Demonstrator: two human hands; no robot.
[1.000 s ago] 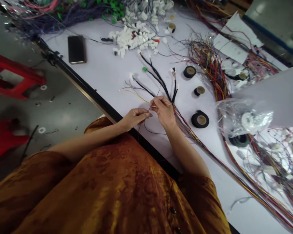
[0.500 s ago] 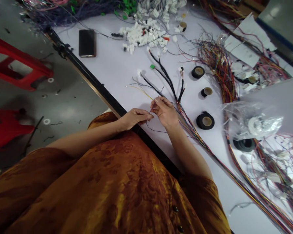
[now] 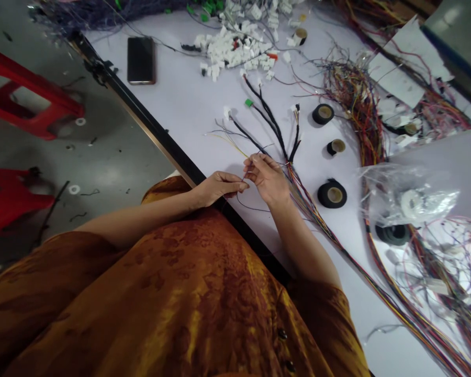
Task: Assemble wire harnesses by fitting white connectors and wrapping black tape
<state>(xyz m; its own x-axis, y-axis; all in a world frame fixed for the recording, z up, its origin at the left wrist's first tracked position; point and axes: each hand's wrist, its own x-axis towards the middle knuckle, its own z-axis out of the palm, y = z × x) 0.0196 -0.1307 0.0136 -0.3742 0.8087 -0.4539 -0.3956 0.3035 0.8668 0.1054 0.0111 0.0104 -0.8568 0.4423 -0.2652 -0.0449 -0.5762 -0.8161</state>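
Note:
Near the table's front edge, my left hand (image 3: 222,188) pinches a thin wire between thumb and forefinger. Just right of it, my right hand (image 3: 267,178) is closed with bent fingers on thin wire too; a short stretch of dark wire spans the two hands. A loose dark wire (image 3: 255,208) curves below them over the table. Beside my right hand lies a wire harness (image 3: 314,213), its black-taped branches (image 3: 272,125) fanning away from me. One branch ends in a green connector (image 3: 248,102), another in a white connector (image 3: 227,113). Bare thin wires (image 3: 231,137) stick out past my fingers.
Right of the harness are black tape rolls (image 3: 332,193) and a clear plastic bag (image 3: 412,199). White connectors (image 3: 235,50) are heaped at the back, with a phone (image 3: 141,60) to their left. A thick wire bundle (image 3: 361,115) runs down the right. Red stools (image 3: 31,99) stand left.
The view has shifted slightly. Both hands keep their pinch close together; the wire end above my right hand now points in a different direction.

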